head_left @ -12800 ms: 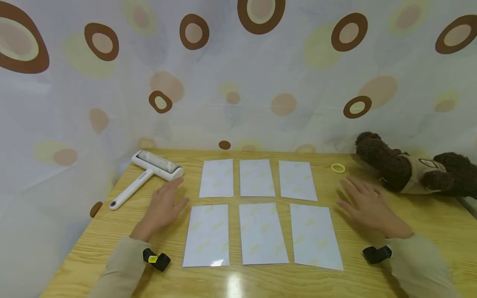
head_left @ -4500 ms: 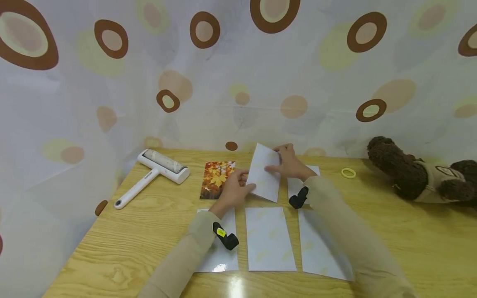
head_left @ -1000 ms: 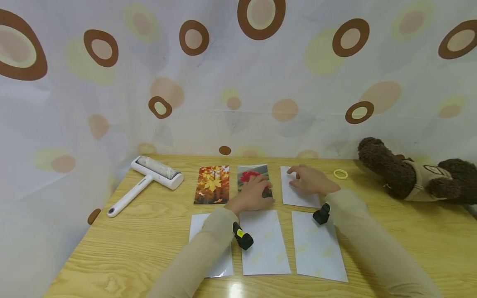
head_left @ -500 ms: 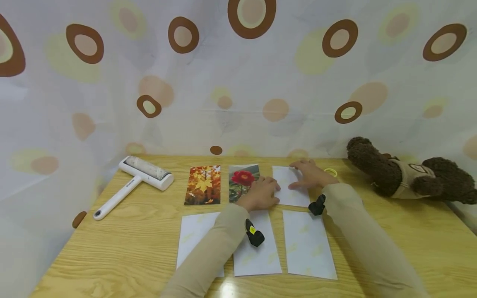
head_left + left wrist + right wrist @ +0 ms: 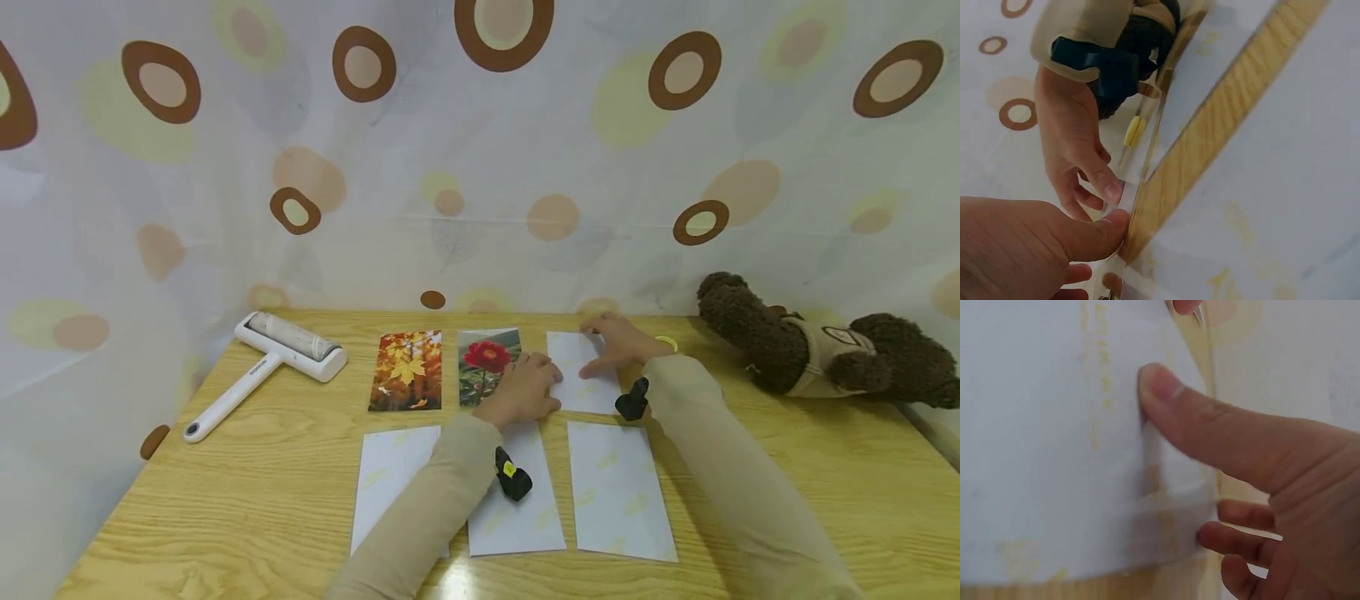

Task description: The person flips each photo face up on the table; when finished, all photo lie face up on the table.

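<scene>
Two photo prints lie picture side up in the back row: a yellow maple leaf print point(image 5: 406, 371) and a red flower print point(image 5: 480, 357). To their right, both hands are at a face-down photo print point(image 5: 568, 354), its white back flat on the table in the head view. My left hand point(image 5: 522, 390) reaches its left edge, overlapping the flower print's corner. My right hand point(image 5: 618, 342) curves over its right side. In the right wrist view the thumb point(image 5: 1160, 384) lies over the white back, with the other fingers point(image 5: 1235, 540) by the edge.
Three more white-backed prints form the front row, such as the right-hand print point(image 5: 621, 492); my left forearm partly covers two. A white lint roller point(image 5: 277, 358) lies left. A yellow ring point(image 5: 667, 341) and brown plush bear point(image 5: 825, 354) are right. A patterned curtain point(image 5: 480, 167) hangs behind.
The leaf and flower prints, white side up in the oldest view, now show their pictures. My left hand has moved right from the flower print to the third print; little differs in the last half second.
</scene>
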Demonstrator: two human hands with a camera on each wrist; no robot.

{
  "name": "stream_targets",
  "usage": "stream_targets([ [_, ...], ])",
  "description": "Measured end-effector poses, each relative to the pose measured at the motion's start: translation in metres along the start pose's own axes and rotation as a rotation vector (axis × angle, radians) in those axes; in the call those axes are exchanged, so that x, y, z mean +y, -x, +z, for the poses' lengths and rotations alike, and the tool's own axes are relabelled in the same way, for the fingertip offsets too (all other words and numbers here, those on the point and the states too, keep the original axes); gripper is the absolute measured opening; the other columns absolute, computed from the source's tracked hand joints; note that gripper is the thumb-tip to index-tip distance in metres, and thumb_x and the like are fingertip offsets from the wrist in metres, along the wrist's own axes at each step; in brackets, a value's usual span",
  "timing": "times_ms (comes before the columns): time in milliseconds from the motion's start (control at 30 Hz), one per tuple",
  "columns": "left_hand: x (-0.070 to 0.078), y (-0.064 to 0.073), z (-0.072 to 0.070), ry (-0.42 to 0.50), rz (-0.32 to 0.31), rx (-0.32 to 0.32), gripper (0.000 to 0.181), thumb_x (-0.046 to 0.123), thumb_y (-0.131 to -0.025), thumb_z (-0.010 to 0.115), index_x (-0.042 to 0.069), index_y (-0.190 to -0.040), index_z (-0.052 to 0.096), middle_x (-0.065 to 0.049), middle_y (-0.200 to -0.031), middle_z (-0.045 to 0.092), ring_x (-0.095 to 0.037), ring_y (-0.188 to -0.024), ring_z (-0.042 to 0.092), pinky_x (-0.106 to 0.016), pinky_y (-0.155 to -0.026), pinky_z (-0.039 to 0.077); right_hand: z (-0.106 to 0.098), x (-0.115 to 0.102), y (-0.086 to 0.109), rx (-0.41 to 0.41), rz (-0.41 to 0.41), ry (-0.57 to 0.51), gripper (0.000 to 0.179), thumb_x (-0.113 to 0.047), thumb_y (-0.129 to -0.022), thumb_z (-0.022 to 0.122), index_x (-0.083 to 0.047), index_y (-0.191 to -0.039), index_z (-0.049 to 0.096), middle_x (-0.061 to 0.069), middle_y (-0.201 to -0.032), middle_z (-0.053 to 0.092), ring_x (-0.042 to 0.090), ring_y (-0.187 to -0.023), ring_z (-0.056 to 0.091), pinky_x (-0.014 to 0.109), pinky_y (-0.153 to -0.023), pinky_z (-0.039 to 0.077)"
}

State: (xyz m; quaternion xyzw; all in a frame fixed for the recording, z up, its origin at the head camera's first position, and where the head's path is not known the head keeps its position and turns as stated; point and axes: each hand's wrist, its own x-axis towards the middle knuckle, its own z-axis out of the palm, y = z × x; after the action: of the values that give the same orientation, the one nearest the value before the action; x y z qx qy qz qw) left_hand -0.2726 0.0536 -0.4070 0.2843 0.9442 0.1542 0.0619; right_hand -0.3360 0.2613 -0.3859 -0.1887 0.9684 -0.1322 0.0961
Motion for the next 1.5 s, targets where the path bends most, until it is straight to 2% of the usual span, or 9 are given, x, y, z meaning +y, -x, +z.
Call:
stream_targets([
  [200, 0.003, -0.003, 0.008, 0.015, -0.107, 0.108, 0.068, 0.036, -0.082, 0.076, 0.008, -0.137, 0.048, -0.013, -0.138, 0.047, -0.028, -0.127, 0.039, -0.042, -0.105, 0.038, -0.006, -0.002, -0.007, 0.101, 0.019, -0.028, 0.070, -0.012, -0.072, 0.084, 0.007, -0.131, 0.051, 0.031, -0.130, 0.042, 0.040, -0.113, 0.043, 0.054, -0.100, 0.041],
  [367, 0.004, 0.000, 0.010, 0.073, -0.190, 0.215, 0.089, 0.041, -0.073, 0.083, 0.000, -0.140, 0.040, -0.015, -0.125, 0.058, -0.029, -0.117, 0.048, -0.039, -0.099, 0.043, -0.008, -0.001, -0.005, 0.138, 0.073, -0.094, 0.046, -0.020, -0.085, 0.072, 0.002, -0.123, 0.058, 0.026, -0.117, 0.044, 0.035, -0.101, 0.042, 0.049, -0.088, 0.043],
  [667, -0.002, -0.001, 0.005, 0.797, -0.172, 0.354, 0.041, 0.000, -0.079, 0.073, -0.002, -0.118, 0.062, -0.010, -0.092, 0.071, -0.014, -0.080, 0.066, -0.022, -0.072, 0.053, -0.015, -0.008, 0.001, 0.173, 0.069, -0.186, 0.053, -0.024, -0.093, 0.062, 0.001, -0.136, 0.045, 0.028, -0.126, 0.020, 0.036, -0.100, 0.044, 0.049, -0.087, 0.043],
  [767, -0.001, -0.001, 0.003, 0.920, -0.198, 0.430, 0.033, -0.005, -0.077, 0.070, -0.001, -0.110, 0.069, -0.009, -0.089, 0.070, -0.007, -0.075, 0.059, -0.017, -0.069, 0.050, -0.018, -0.012, 0.002, 0.149, 0.002, -0.154, 0.066, -0.013, -0.090, 0.065, 0.001, -0.146, 0.032, 0.026, -0.118, 0.023, 0.030, -0.087, 0.049, 0.042, -0.077, 0.046],
  [867, 0.000, -0.003, 0.004, 0.981, -0.218, 0.480, 0.030, -0.006, -0.077, 0.067, 0.000, -0.106, 0.072, -0.007, -0.087, 0.070, -0.004, -0.073, 0.055, -0.015, -0.067, 0.047, -0.024, -0.021, 0.002, 0.142, -0.152, -0.064, 0.075, 0.003, -0.084, 0.065, -0.002, -0.149, 0.027, 0.023, -0.102, 0.040, 0.023, -0.073, 0.049, 0.033, -0.065, 0.044],
  [967, 0.002, -0.004, 0.004, 1.029, -0.225, 0.488, 0.030, -0.005, -0.077, 0.066, 0.001, -0.106, 0.072, -0.008, -0.087, 0.070, -0.004, -0.072, 0.054, -0.015, -0.067, 0.045, -0.033, -0.034, 0.003, 0.127, -0.314, 0.044, 0.071, 0.012, -0.080, 0.059, -0.005, -0.145, 0.037, 0.010, -0.077, 0.056, 0.017, -0.062, 0.047, 0.029, -0.057, 0.041],
  [1067, 0.003, -0.006, 0.002, 1.064, -0.215, 0.502, 0.029, -0.005, -0.080, 0.067, 0.001, -0.107, 0.072, -0.012, -0.089, 0.070, -0.007, -0.075, 0.057, -0.015, -0.066, 0.045, -0.042, -0.048, 0.005, 0.085, -0.384, 0.071, 0.053, 0.012, -0.081, 0.054, -0.005, -0.132, 0.054, 0.003, -0.067, 0.057, 0.013, -0.058, 0.045, 0.028, -0.057, 0.040],
  [1233, 0.007, -0.010, 0.005, 1.106, -0.110, 0.485, 0.028, -0.005, -0.083, 0.066, -0.001, -0.111, 0.070, -0.018, -0.096, 0.070, -0.017, -0.088, 0.064, -0.017, -0.071, 0.047, -0.049, -0.054, 0.013, 0.063, -0.338, 0.024, 0.017, 0.002, -0.089, 0.054, -0.003, -0.102, 0.063, 0.005, -0.071, 0.060, 0.014, -0.059, 0.053, 0.030, -0.061, 0.046],
  [1500, 0.012, -0.004, 0.006, 1.208, -0.050, 0.241, 0.037, 0.019, -0.098, 0.055, 0.006, -0.133, 0.057, -0.015, -0.133, 0.058, -0.024, -0.103, 0.063, -0.036, -0.085, 0.054, -0.056, -0.051, 0.022, 0.025, -0.269, -0.126, 0.015, -0.018, -0.097, 0.057, -0.005, -0.092, 0.060, 0.005, -0.068, 0.063, 0.019, -0.054, 0.062, 0.029, -0.056, 0.048],
])
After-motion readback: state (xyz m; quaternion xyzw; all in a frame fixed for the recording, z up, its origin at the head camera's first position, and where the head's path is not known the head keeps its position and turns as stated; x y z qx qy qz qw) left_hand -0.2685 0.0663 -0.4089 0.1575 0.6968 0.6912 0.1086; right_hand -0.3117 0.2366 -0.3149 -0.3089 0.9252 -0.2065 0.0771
